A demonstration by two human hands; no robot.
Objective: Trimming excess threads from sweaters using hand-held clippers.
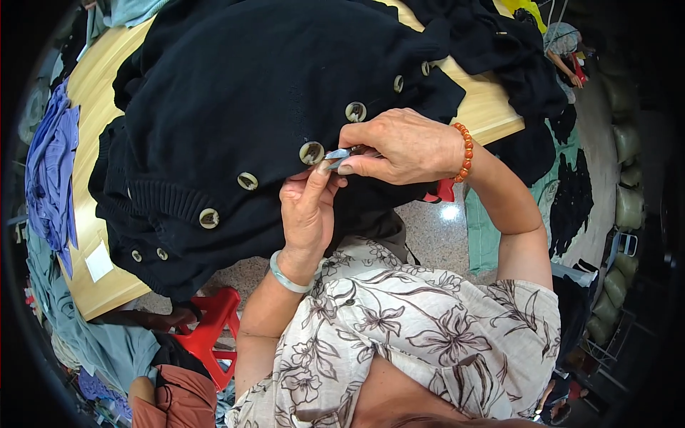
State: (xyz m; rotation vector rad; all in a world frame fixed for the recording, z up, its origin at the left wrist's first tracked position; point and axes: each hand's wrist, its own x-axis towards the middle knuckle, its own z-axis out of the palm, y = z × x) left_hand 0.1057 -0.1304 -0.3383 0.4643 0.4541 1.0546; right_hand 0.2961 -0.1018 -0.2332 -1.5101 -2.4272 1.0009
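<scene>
A black knit cardigan (235, 93) lies spread over the table in front of me, large brown-and-cream buttons along its near edge. My right hand (399, 148), wearing an orange bead bracelet, is closed on small metal thread snips (338, 153). Their tips point left, beside one button (311, 153). Just below that button, my left hand (308, 207) pinches the cardigan's edge between thumb and fingers; a pale bangle circles the wrist. Another button (355, 111) sits above my right hand. My fingers partly hide the snips' handles.
More dark garments (492, 50) are heaped at the far right of the wooden table (100, 164). Purple cloth (53, 164) hangs at its left edge near a white paper slip (98, 262). A red stool (214, 328) and another person's arm (143, 392) are at lower left.
</scene>
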